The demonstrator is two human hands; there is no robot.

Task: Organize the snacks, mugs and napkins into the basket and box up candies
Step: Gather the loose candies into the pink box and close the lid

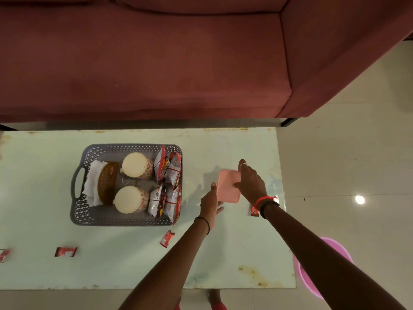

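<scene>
Pink box (226, 186) near table's right edge, both hands on it: left hand (209, 203) fingers grasping near side, right hand (251, 183) gripping lid. Likely light, stiff, smooth plastic; hold by opposite edges. 4 candies loose.

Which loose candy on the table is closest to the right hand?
The candy lying just beside the right hand at its wrist; the other three lie left of the pink box.

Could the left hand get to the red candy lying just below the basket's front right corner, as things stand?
Probably yes. The candy lies bare on the table, right beside the left forearm, nothing covering it. But the left hand is on the pink box, so it must let go first.
</scene>
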